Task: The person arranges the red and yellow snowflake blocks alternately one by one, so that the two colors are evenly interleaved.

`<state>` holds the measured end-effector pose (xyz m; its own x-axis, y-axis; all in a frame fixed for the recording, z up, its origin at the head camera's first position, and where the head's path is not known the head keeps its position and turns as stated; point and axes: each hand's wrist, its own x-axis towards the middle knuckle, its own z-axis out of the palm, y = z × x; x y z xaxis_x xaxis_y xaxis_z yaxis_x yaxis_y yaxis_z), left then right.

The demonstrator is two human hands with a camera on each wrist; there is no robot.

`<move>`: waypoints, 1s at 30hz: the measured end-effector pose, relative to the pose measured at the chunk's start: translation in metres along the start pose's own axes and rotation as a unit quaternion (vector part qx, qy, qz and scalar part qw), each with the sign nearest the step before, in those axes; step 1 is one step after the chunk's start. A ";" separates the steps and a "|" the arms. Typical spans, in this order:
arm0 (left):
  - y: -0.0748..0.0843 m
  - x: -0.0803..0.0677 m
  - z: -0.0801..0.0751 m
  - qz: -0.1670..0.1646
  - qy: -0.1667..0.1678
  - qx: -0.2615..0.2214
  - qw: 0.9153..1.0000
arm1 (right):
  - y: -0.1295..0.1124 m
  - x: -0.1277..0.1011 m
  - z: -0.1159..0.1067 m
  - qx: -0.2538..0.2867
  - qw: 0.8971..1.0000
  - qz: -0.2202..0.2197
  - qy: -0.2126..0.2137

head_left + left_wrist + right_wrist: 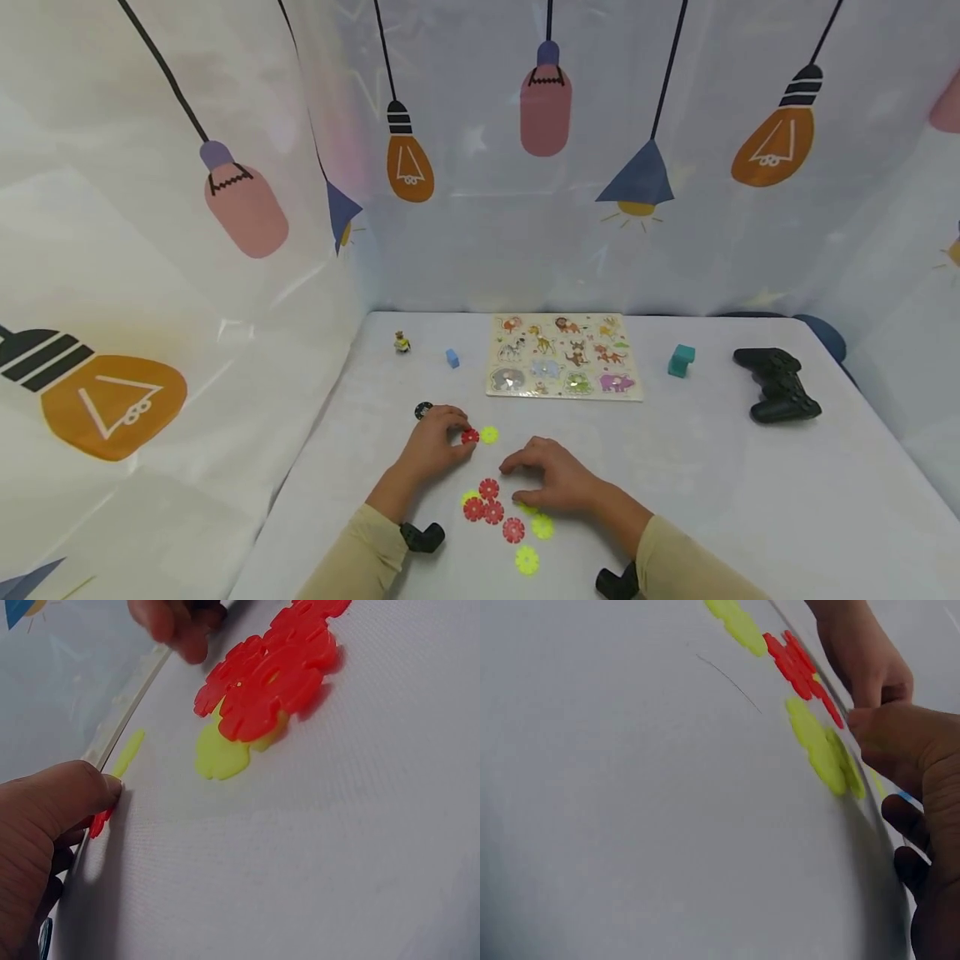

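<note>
Flat toothed plastic discs, red and yellow, lie on the white table [697, 467]. My left hand [437, 442] pinches a red disc [469, 435] at its fingertips; its edge shows red under the thumb [97, 823] in the left wrist view. A yellow disc [489, 434] lies just right of it, seen edge-on [129, 752] from the left wrist. My right hand [557, 485] rests palm down with bent fingers, partly covering a yellow disc [527, 507]. Between the hands sits a cluster of red discs [483, 504] [270, 671] over a yellow one [217, 754]. Yellow discs [821, 750] lie by my right thumb [889, 735].
An animal peg puzzle board [562, 356] lies at the back centre. Right of it are a teal block [681, 361] and a black game controller [776, 384]. A small blue block [452, 358], a toy figure [402, 342] and a black disc [423, 409] are at the left. Patterned curtains close in the back and left.
</note>
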<state>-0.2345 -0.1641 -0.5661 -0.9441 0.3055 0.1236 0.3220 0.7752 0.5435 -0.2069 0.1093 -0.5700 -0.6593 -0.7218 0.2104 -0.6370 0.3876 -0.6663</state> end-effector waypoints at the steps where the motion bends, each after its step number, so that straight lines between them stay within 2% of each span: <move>1: 0.000 0.000 -0.001 -0.001 0.002 0.001 1.000 | 0.000 0.002 0.001 -0.004 1.000 -0.003 -0.003; 10: 0.002 0.000 0.000 0.004 0.000 -0.003 1.000 | -0.005 0.022 0.013 -0.027 0.999 -0.010 -0.046; 20: -0.001 0.000 0.000 0.017 0.007 0.012 1.000 | -0.011 0.025 0.015 -0.019 0.999 -0.003 -0.031; 22: 0.000 -0.001 -0.001 0.022 0.012 0.011 1.000 | -0.010 0.025 0.013 -0.015 1.000 0.013 -0.018; 25: 0.001 -0.001 -0.002 0.030 0.018 0.005 0.999 | -0.005 0.025 0.006 -0.016 0.997 0.063 0.033; 28: 0.001 -0.001 -0.002 0.027 0.016 0.008 0.999 | 0.005 0.027 -0.006 -0.012 0.988 0.121 0.097; 30: 0.001 -0.002 -0.003 0.024 0.015 0.003 1.000 | 0.013 0.030 -0.010 -0.016 0.981 0.144 0.126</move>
<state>-0.2327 -0.1655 -0.5630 -0.9295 0.3255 0.1732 0.3665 0.7636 0.5316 -0.2389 0.0987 -0.5656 -0.8892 -0.4167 0.1889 -0.4189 0.5757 -0.7022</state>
